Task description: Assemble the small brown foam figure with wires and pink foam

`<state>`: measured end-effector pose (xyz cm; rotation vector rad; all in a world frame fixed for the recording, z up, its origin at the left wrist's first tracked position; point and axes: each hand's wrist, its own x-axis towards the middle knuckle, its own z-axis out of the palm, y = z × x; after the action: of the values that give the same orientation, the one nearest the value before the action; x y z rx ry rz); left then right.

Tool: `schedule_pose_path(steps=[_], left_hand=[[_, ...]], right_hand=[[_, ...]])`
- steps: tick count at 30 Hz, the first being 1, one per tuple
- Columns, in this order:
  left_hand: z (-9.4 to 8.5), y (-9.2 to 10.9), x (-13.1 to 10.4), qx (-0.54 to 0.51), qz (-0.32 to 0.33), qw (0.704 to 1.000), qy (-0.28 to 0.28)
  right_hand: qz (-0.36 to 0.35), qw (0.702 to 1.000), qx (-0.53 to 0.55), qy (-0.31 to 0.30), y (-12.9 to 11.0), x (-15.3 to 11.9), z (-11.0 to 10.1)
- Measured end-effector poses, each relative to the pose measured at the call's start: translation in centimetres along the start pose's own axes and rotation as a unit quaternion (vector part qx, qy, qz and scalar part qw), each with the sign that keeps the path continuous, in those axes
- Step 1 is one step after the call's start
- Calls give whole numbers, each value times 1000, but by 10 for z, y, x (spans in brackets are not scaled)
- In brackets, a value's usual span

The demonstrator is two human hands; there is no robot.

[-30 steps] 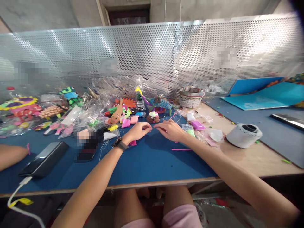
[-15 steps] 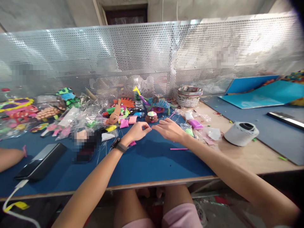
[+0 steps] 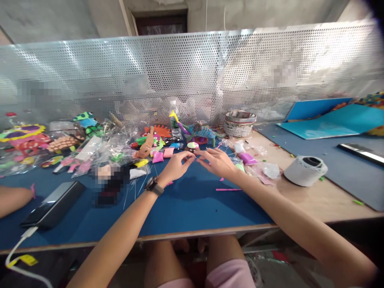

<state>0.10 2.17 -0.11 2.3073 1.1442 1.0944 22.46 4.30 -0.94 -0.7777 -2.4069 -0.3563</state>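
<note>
My left hand [image 3: 177,165], with a dark watch on its wrist, is closed with thumb and index finger pinched together over the blue mat [image 3: 192,208]. What lies in the pinch is too small to make out. Close to its right, my right hand [image 3: 218,163] has its fingers bent, the fingertips near those of my left hand; anything between them cannot be made out. Just behind the fingertips sits a small brown clay figure [image 3: 192,147] with eyes and a white, pink and green top, partly covered by my fingers. A pink strip [image 3: 228,189] lies below my right hand.
Clay animals and plastic bags [image 3: 111,140] crowd the left back. A bottle [image 3: 174,116] and a woven basket [image 3: 239,123] stand behind. At the right are a white roll [image 3: 305,171] and blue folders [image 3: 327,120]. A power bank [image 3: 54,204] and another person's arm [image 3: 15,201] are at the left.
Both hands have come slightly closer together, and now cover more of the brown figure. The fingers of my right hand have shifted a little. The view has tilted slightly.
</note>
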Motion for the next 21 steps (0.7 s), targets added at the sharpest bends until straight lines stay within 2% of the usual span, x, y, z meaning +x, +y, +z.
schedule_pose_path(steps=[6,10,15,18,21], left_hand=[[-5,7,0,25,44,997,52],[-7,10,0,49,79,994,65],[-8,12,-1,61,88,992,70],[-13,8,-1,101,97,989,40],[-19,2,-1,145,117,981,-43]], right_hand=[[29,998,48,19,4,-1,-4],[36,995,90,29,0,-1,-7],[49,990,129,21,-5,-4,-3],[53,990,134,-5,-3,-6,0],[17,991,127,-46,4,-6,1]])
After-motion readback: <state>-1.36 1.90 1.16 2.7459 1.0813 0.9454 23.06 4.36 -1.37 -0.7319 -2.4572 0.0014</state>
